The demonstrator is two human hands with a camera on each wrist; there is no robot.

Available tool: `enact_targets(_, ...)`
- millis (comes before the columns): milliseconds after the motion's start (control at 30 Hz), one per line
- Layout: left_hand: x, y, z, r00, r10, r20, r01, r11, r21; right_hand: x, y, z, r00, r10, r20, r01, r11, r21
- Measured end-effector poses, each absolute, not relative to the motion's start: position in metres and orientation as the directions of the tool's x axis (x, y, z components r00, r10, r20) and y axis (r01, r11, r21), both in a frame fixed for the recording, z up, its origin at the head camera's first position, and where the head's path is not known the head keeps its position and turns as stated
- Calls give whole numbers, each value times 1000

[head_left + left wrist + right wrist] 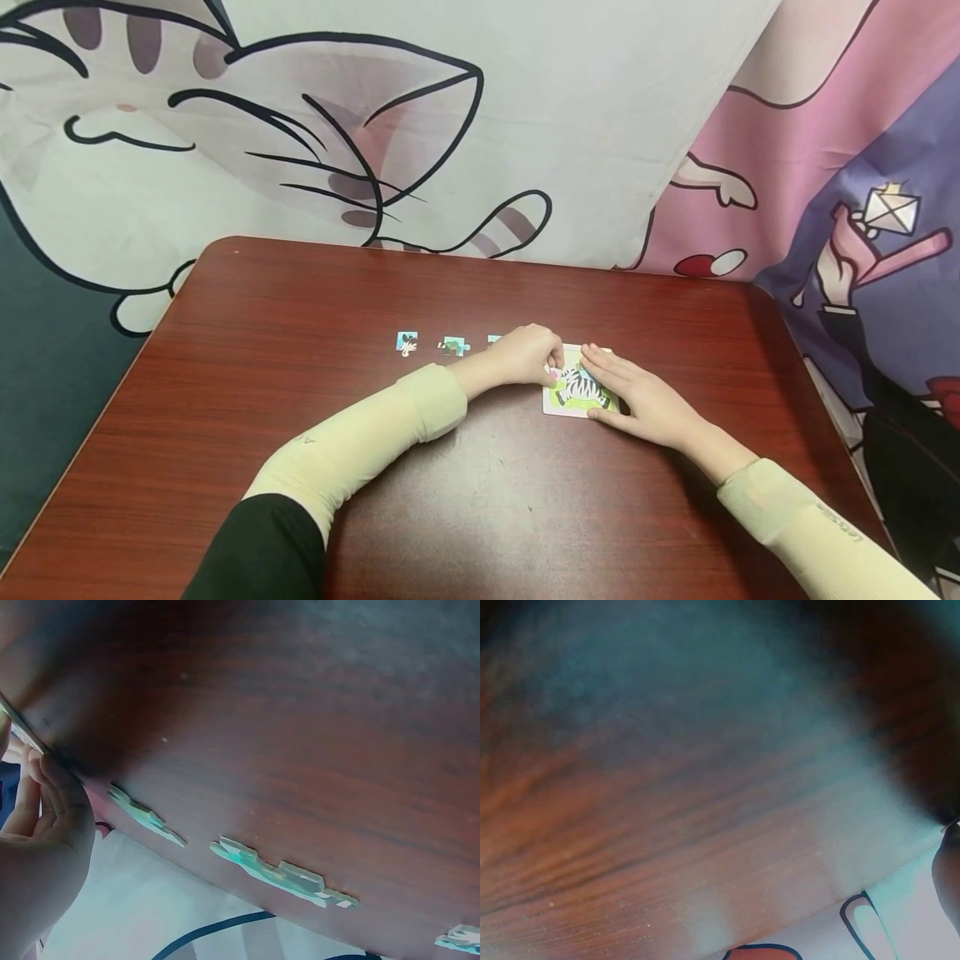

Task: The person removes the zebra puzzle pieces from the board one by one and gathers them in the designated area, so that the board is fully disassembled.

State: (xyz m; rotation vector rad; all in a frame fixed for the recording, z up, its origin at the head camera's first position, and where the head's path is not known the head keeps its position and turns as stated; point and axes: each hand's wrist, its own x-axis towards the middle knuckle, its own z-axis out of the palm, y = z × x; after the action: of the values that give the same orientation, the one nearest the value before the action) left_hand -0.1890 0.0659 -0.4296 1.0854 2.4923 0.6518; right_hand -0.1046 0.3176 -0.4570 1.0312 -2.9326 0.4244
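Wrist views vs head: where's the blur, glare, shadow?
Head: mostly crisp, zebra puzzle stripes readable, soft glare on the near tabletop; left wrist: dark shadow beside the left hand, pale haze upper right, puzzle pieces fairly clear; right wrist: softest, wood grain smeared, bluish haze through the upper middle, dark patch upper right.

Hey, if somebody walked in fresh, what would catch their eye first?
Probably the big cartoon cat on the cloth behind the table, upper left in the head view. Then the zebra card, with the left hand and right hand at its sides, and the puzzle pieces in a row to its left.
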Motion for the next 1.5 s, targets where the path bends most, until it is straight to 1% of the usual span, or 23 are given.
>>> enact_targets(167,-189,67,-429,-652,745,-139,584,611,535,-105,318,-456,-793,-606,68,-600,757,-258)
enact_targets(400,-189,68,-429,-664,733,-147,567,622,540,-105,318,-457,-783,-615,99,-617,745,-252)
enact_targets(533,-187,68,-429,-670,727,-151,561,628,539,-105,318,-457,-787,-611,84,-609,750,-258)
enact_targets(767,-184,68,-428,-668,732,-134,592,632,499,-105,318,-457,-788,-609,89,-609,753,-248)
enact_targets(1067,-182,66,-429,-670,732,-125,597,631,495,-104,316,-456,-784,-614,94,-616,750,-241)
enact_targets(1167,-183,65,-430,-673,733,-99,577,604,550,-104,316,-455,-785,-612,98,-616,751,-239)
enact_targets(1300,-185,64,-432,-687,724,-53,525,545,654,-104,316,-455,-784,-612,106,-617,749,-243)
enact_targets(1500,-185,62,-431,-697,715,-55,465,509,724,-103,317,-455,-784,-612,105,-617,748,-244)
